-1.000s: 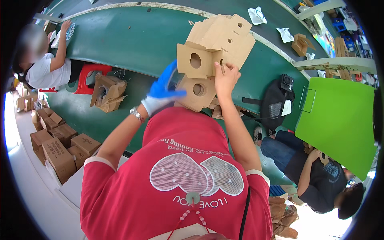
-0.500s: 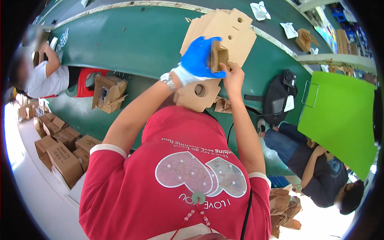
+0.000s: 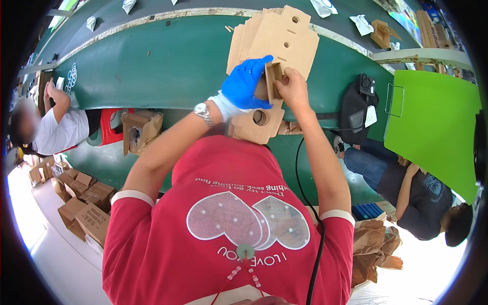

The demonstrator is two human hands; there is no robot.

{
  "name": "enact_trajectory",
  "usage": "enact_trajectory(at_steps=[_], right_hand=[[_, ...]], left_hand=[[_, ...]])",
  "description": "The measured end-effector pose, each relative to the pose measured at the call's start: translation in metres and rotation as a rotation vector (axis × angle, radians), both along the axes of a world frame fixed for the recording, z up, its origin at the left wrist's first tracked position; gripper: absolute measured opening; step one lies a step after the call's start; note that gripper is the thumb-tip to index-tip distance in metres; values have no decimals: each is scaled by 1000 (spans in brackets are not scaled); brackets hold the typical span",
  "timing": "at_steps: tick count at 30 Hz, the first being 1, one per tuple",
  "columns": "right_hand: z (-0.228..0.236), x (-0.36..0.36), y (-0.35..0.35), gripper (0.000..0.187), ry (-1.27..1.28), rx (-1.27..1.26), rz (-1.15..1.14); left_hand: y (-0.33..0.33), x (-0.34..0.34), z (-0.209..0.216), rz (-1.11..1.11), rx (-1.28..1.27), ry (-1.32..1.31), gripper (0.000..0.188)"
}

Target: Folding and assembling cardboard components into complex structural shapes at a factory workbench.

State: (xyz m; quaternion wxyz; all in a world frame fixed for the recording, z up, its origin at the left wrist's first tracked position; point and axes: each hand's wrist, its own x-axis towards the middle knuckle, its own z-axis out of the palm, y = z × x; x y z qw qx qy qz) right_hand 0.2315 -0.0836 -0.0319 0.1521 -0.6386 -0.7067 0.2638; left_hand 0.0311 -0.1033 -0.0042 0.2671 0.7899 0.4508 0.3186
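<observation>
A small, partly folded cardboard box (image 3: pixel 271 80) with upright walls is between my hands, over the green work table. My left hand (image 3: pixel 245 85), in a blue glove, grips it from the left side. My bare right hand (image 3: pixel 295 91) has its fingers closed at the right side, pinching a flap or wall. Just beyond lies a fanned stack of flat cardboard blanks (image 3: pixel 304 48) with round holes and slots. Another flat cardboard blank (image 3: pixel 249 131) with a large round hole sits at the table's near edge, below the box.
A black bag (image 3: pixel 351 109) carrying a small device is to the right, beside a bright green board (image 3: pixel 432 117). Behind the table runs a dark conveyor (image 3: pixel 203 6) with white packets. One person sits left, another right. Cardboard boxes (image 3: pixel 84 216) stand lower left.
Both hands have moved slightly left and nearer to me with the box. My right hand's fingers have shifted up onto the box's right wall. The whole view has turned a little.
</observation>
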Motion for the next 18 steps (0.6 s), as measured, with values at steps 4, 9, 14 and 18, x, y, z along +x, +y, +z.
enact_trajectory(at_steps=[4,9,14,18], right_hand=[[-2,-2,1,18,151,94,322],[6,-18,-7,16,371,-86,124],[12,20,-59,52,650,-261,-8],[17,-12,-68,67,498,-202,-96]], left_hand=[[20,-32,-18,-262,-166,-155,69],[32,-46,-67,-415,-72,86,44],[23,-39,-71,-230,-129,87,36],[25,-32,-56,-238,-235,212,40]])
